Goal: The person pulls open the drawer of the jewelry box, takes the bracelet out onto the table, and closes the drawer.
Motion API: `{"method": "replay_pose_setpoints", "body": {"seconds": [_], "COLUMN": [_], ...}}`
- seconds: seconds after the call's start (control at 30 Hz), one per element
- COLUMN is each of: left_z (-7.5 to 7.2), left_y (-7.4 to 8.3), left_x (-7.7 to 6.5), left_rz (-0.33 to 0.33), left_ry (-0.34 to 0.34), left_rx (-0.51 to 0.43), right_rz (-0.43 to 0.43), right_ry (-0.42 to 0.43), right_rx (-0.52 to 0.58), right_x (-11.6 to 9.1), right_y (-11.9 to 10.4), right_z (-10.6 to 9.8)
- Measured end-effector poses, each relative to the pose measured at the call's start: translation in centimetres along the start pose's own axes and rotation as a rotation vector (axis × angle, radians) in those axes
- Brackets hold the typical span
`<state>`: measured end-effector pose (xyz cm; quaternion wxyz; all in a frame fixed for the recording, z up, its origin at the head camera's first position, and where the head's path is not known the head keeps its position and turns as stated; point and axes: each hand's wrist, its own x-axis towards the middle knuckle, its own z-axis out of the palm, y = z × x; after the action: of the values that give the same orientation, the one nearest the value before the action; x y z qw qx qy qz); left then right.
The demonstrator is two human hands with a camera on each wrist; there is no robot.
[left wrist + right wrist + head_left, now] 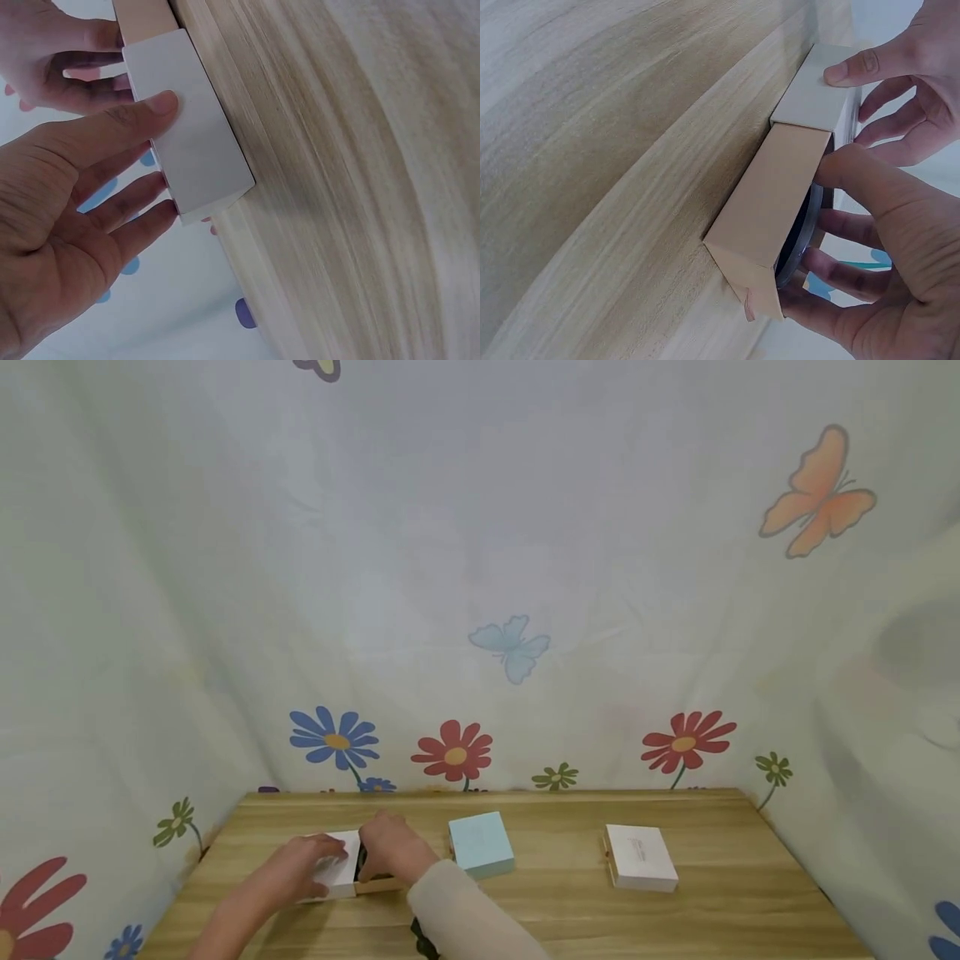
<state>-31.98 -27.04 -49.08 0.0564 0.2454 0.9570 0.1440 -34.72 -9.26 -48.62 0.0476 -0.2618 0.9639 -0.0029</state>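
Observation:
On the left part of the table lies a white slide-out box (343, 881) with its tan drawer (761, 191) pulled out to the right. My left hand (296, 867) grips the white sleeve, its thumb on the near side and the fingers at the top and far side. In the right wrist view a round dark disc with a clear rim (801, 236) sits tilted partly out of the drawer. My right hand (889, 255) holds this disc by its edge, thumb at one end and fingers curled along the rim. A short ribbon tab (749, 306) hangs from the drawer's end.
A light blue box (482, 843) lies just right of my right hand. Farther right is another white box (642, 858) with a tan edge on its left. The wooden table (555, 910) ends at a flower-printed cloth (585, 710) behind and at both sides.

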Motion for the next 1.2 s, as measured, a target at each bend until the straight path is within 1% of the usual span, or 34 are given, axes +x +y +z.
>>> {"method": "replay_pose_setpoints", "body": {"seconds": [0.13, 0.3, 0.37, 0.53, 0.73, 0.8, 0.93, 1.0, 1.13, 1.2], "left_z": [-0.3, -0.2, -0.1, -0.1, -0.2, -0.3, -0.1, -0.1, 0.1, 0.1], "left_y": [0.3, 0.4, 0.4, 0.3, 0.0, -0.1, -0.2, -0.2, -0.2, -0.3], "left_x": [0.2, 0.1, 0.1, 0.2, 0.2, 0.2, 0.1, 0.0, -0.3, -0.3], "left_rz": [-0.01, 0.0, 0.004, -0.004, 0.012, 0.016, 0.04, 0.045, 0.037, 0.052], "left_ry": [-0.016, -0.004, 0.003, 0.023, 0.034, 0.037, 0.044, 0.04, 0.027, 0.034], "left_rx": [-0.02, 0.0, 0.01, 0.019, 0.038, 0.042, 0.057, 0.049, 0.009, 0.013], "right_rz": [-0.002, -0.015, -0.013, -0.058, -0.112, -0.135, -0.212, -0.245, -0.276, -0.306], "right_ry": [0.016, 0.032, 0.035, 0.068, 0.1, 0.096, 0.08, 0.064, 0.026, 0.027], "right_rx": [0.036, 0.125, 0.144, 0.132, 0.115, 0.127, 0.121, 0.114, 0.103, 0.073], "right_x": [-0.2, -0.9, -1.1, -1.5, -1.9, -2.1, -2.7, -3.1, -3.9, -4.3], "right_y": [0.3, 0.9, 1.2, 1.6, 1.6, 1.6, 1.6, 1.5, 1.0, 0.6], "right_z": [0.0, 0.0, -0.1, -0.6, -1.1, -1.1, -1.0, -0.8, -0.7, -0.9]}}
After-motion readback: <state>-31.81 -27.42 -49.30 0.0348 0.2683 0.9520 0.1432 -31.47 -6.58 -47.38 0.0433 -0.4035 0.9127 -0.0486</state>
